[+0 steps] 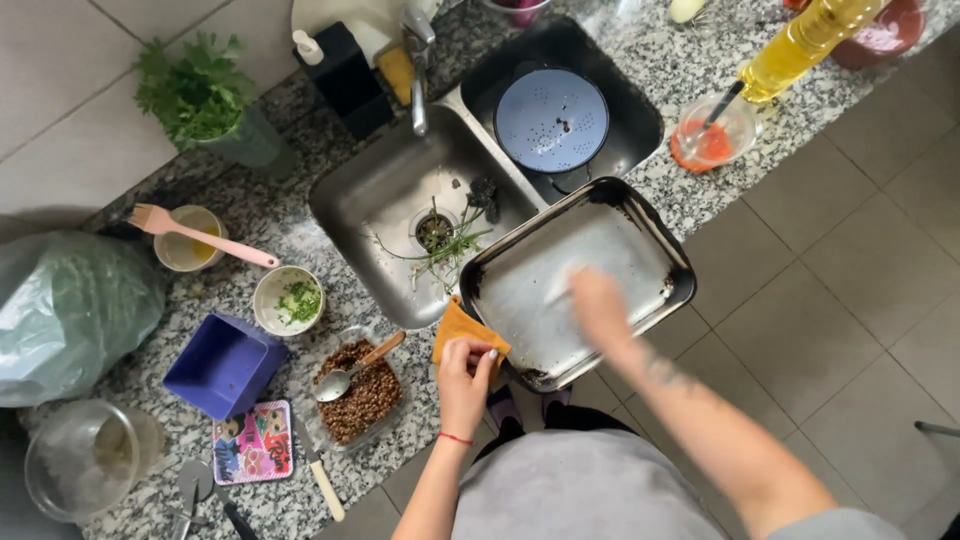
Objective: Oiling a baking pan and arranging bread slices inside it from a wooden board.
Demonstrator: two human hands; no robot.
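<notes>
The metal baking tray [600,232] is sitting tilted over the sink's [375,200] front edge, one corner toward the basin w/ herb scraps [447,243], the opposite end hanging out past the worktop [700,190] edge over the floor. Its long axis is running diagonally, from lower-left near the person up to the right.

The right hand [600,305] is lying flat on the tray floor, blurred w/ motion, fingers looking spread; can't tell if anything is under the palm. The left hand [466,365] is pinching the tray's near corner through an orange cloth [458,330], fingers closed on it.

Progress, judging by looks: the tray's middle is looking mostly coated/pale, but dark baked-on residue is showing along the rim and corners, so approx. partway, edges left.

Nearby: bowl of lentils w/ spoon [362,390], blue colander [551,120], oil bottle [800,40].
</notes>
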